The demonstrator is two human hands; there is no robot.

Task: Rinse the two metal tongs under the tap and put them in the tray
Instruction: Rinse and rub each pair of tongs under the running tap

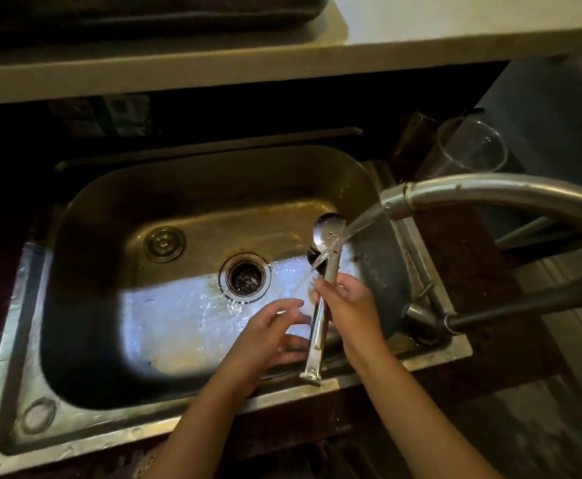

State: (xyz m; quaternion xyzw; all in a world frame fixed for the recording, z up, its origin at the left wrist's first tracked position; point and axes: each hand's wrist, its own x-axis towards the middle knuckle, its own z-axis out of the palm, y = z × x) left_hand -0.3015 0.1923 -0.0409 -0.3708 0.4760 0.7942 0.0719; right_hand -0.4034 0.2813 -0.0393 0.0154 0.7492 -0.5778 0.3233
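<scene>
Head view: at center right of the frame your right hand (346, 299) is wrapped around the tongs (321, 305), spoon ends up in the tap's (455, 195) stream. Your left hand (268, 335) hovers spread just beside them, over the wet sink (75, 440).

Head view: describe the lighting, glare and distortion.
Head view: dim overall; a bright bluish patch glares off the wet sink floor; the counter edge bows from wide-angle distortion; the water stream blurs over the tongs in the right hand.
</scene>
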